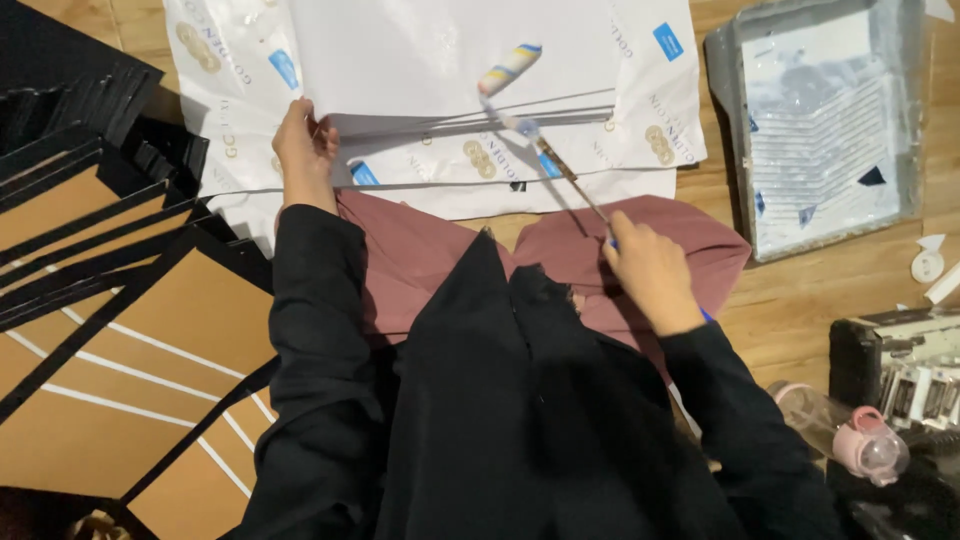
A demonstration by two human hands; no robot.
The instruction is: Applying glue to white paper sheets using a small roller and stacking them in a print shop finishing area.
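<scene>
A black jacket fills the near view, with dusty-pink trousers beyond it. To the near right lies a clear bottle with a pink cap. The right hand is curled tight around the handle of a small paint roller, whose striped sleeve rests out on a white board. The left hand pinches that board's near left edge. Printed white paper lies under the board on the wooden floor. Farther right sits a grey paint tray; black-edged brown panels lie at left.
</scene>
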